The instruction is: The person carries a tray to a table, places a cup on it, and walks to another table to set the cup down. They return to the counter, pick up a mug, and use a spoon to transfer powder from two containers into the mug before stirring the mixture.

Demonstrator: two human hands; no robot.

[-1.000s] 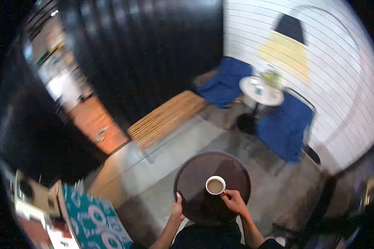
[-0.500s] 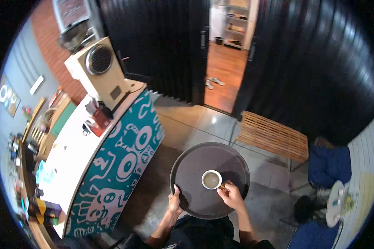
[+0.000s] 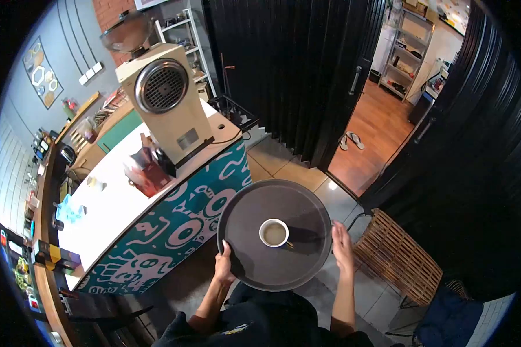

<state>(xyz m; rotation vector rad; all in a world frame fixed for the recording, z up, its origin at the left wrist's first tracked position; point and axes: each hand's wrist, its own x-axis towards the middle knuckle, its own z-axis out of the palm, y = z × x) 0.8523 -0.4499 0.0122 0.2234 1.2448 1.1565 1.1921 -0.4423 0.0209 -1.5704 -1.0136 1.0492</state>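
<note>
A round dark serving tray (image 3: 260,202) is held level in front of my body. My left hand (image 3: 224,265) grips its left rim, with the thumb over the top edge and the fingers underneath. Near the middle of the tray stands a white cup (image 3: 274,232) of milky brown drink, its gold-coloured handle pointing to the lower right. My right hand (image 3: 341,246) is beside the tray's right rim, fingers stretched out and holding nothing, the fingertips right at the edge.
To the left runs a counter with a teal patterned front (image 3: 185,231), bearing a cream coffee grinder (image 3: 171,98) and a red container (image 3: 150,173). Dark folding doors (image 3: 278,69) stand partly open ahead, with slippers (image 3: 355,140) beyond. A slatted bench (image 3: 399,257) is at right.
My right hand has let go of the cup's handle and moved to the tray's right rim. The view has turned left, and the counter and grinder appear closer.
</note>
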